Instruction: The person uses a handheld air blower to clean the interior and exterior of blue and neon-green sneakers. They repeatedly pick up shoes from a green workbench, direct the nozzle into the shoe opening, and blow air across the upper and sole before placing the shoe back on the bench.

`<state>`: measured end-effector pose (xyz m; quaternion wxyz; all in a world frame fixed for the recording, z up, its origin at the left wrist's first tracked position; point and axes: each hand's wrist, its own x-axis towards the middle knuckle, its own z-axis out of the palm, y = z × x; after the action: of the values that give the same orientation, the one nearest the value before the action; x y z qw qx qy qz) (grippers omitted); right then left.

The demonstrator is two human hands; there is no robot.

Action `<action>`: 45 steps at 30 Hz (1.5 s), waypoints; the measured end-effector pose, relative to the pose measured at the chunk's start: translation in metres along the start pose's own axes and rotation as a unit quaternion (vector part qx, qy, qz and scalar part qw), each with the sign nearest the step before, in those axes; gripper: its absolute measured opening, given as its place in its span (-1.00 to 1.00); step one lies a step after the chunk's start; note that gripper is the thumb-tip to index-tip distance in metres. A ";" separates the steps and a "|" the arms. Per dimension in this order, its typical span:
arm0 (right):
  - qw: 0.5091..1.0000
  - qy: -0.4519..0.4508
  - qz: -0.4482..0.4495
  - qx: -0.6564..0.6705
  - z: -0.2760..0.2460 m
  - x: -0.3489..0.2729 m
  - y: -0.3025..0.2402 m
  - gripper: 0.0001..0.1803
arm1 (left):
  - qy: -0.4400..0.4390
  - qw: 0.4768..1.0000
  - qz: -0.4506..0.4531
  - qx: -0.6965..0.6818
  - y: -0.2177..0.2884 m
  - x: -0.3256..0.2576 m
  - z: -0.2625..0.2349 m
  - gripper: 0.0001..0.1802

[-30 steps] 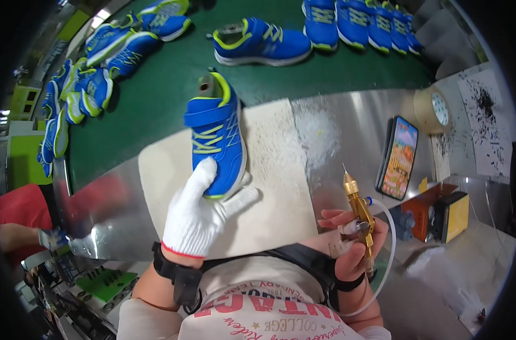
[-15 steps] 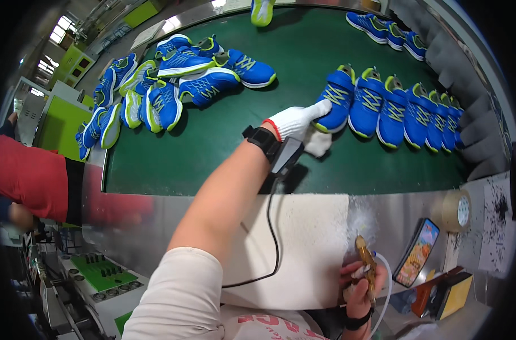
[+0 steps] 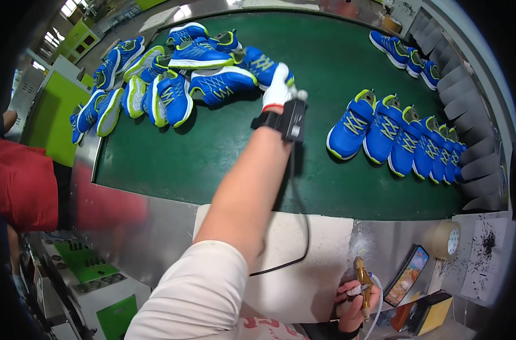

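My left hand point(image 3: 277, 89), in a white knit glove with a red cuff, is at the toe of a blue sneaker point(image 3: 262, 63) with a lime-and-white sole. The thumb lies over the toe and the fingers are partly hidden; the grip looks closed. This sneaker sits at the right end of a jumbled pile of sneakers point(image 3: 204, 55) on the green belt surface point(image 3: 258, 153). Low on the right, my bare right hand point(image 3: 354, 299) is wrapped round a brass-coloured nozzle tool point(image 3: 362, 277) with a thin white hose. Its tip points toward the belt.
A row of blue sneakers point(image 3: 402, 136) leans at the right; more sneakers point(image 3: 405, 56) stand behind by the grey flaps point(image 3: 456, 96). Along the metal ledge are a pale sheet point(image 3: 303, 243), a phone point(image 3: 406, 276) and a tape roll point(image 3: 446, 241). A person in red point(image 3: 25, 187) stands left.
My left hand has left the nearest sneaker of the right-hand row and moved left and away to one at the pile. The view has shifted. My right hand keeps the nozzle tool.
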<state>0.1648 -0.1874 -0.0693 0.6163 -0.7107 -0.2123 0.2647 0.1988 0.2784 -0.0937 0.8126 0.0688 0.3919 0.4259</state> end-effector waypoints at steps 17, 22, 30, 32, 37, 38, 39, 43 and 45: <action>0.976 -0.148 -0.152 0.052 0.012 -0.041 -0.026 -0.18 | -0.342 0.803 0.214 0.438 0.040 -0.307 -0.153 -0.25; 0.901 -0.303 -0.220 0.218 0.029 -0.051 -0.068 -0.15 | -0.520 0.709 0.183 0.440 0.024 -0.308 -0.119 -0.30; 0.909 -0.277 -0.269 0.156 0.012 -0.027 -0.065 -0.10 | -0.595 0.694 0.048 0.403 -0.005 -0.279 -0.085 -0.35; 0.915 -0.265 -0.270 0.138 0.011 -0.020 -0.061 -0.08 | -0.581 0.721 0.019 0.378 -0.011 -0.268 -0.086 -0.32; 0.919 -0.237 -0.247 0.195 0.024 -0.017 -0.023 -0.06 | -0.483 0.817 -0.032 0.314 -0.013 -0.248 -0.098 -0.31; 0.918 -0.245 -0.229 0.212 0.028 -0.018 -0.015 -0.05 | -0.492 0.815 -0.003 0.305 -0.013 -0.240 -0.101 -0.30; 0.915 -0.259 -0.207 0.231 0.034 -0.021 -0.009 -0.04 | -0.494 0.816 0.000 0.299 -0.006 -0.236 -0.108 -0.29; 0.902 -0.299 -0.090 0.297 0.032 -0.034 0.008 -0.02 | -0.437 0.858 0.011 0.271 -0.010 -0.221 -0.130 -0.27; 0.890 -0.312 -0.061 0.328 0.028 -0.038 0.014 -0.01 | -0.389 0.905 -0.030 0.167 -0.009 -0.214 -0.137 -0.20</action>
<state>0.1176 -0.1916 -0.0817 0.7317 -0.3344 -0.3376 0.4887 0.0384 0.0824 -0.0676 0.8895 0.3521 0.1118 0.2690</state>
